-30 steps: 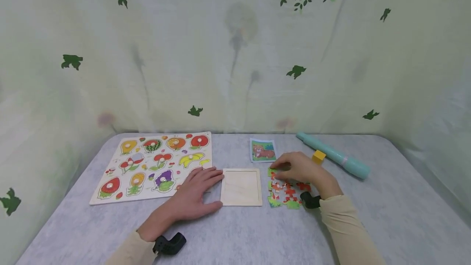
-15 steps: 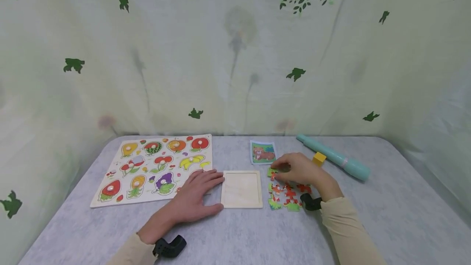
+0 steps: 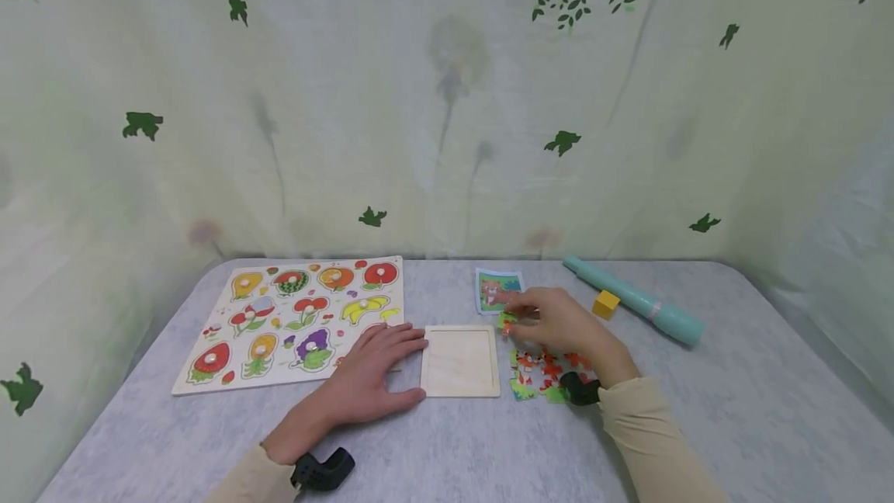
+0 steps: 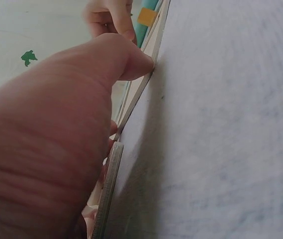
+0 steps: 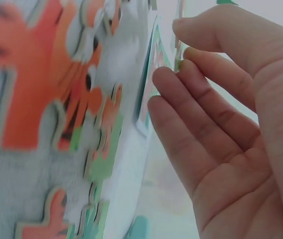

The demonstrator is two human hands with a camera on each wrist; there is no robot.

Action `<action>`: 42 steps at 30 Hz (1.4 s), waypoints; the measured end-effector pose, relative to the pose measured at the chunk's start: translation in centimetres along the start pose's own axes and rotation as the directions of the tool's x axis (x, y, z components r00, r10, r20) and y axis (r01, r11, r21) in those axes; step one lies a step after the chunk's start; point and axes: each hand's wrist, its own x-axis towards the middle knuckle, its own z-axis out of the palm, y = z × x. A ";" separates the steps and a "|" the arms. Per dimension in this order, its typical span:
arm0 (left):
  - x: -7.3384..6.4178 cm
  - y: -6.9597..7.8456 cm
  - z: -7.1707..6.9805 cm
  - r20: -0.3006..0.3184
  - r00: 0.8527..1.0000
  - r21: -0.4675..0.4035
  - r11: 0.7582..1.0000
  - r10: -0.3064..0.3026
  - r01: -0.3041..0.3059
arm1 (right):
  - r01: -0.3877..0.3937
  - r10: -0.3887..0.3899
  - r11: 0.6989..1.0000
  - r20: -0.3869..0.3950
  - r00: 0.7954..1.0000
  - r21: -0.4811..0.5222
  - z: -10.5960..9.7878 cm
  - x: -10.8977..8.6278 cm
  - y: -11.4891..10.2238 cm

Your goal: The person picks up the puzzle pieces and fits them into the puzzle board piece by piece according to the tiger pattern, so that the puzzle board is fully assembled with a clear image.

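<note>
Head view shows the grip of the right hand [image 3: 569, 324] pinching a small green-and-orange jigsaw piece [image 3: 506, 323] between thumb and fingertips, over the near edge of a small picture card [image 3: 492, 282] printed with animals on green and blue. Whether the piece touches the card cannot be told. Below this hand, loose orange, red and green jigsaw pieces [image 3: 549, 369] lie near one another on the surface [image 3: 447, 449], partly hidden by the wrist.

Just left of them lies a shallow square tray [image 3: 459, 362] of pale wood. The left hand [image 3: 370, 376] has its fingers spread, the fingertips and thumb touching the tray's left edge; the left wrist view shows the thumb against its rim.

Partly beneath this hand in view, a white board [image 3: 236, 328] with colourful fruit shapes lies flat. On the right side, a yellow cube [image 3: 605, 304] sits beside a long turquoise cylinder [image 3: 637, 297]. Behind everything hangs a pale cloth backdrop [image 3: 405, 99] with dark green bird shapes.
</note>
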 end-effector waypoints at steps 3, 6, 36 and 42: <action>0.0 -0.1 0.0 -0.003 1.000 -0.006 1.000 0.002 -0.002 | 0.053 -0.053 0.999 -0.022 0.998 0.001 0.3 0.1 -0.3; 0.0 -0.1 0.1 -0.003 1.000 -0.008 1.000 0.003 -0.003 | 0.077 -0.077 0.997 -0.033 0.996 0.006 0.7 0.3 -0.7; -0.1 0.0 0.0 0.001 1.000 -0.004 1.000 0.009 -0.009 | 0.185 -0.190 0.981 -0.102 0.976 -0.055 3.5 1.8 -4.7; -0.1 -0.1 0.2 -0.024 0.999 0.013 0.999 0.031 -0.030 | 0.205 -0.211 0.976 -0.102 0.972 -0.068 3.9 2.1 -5.3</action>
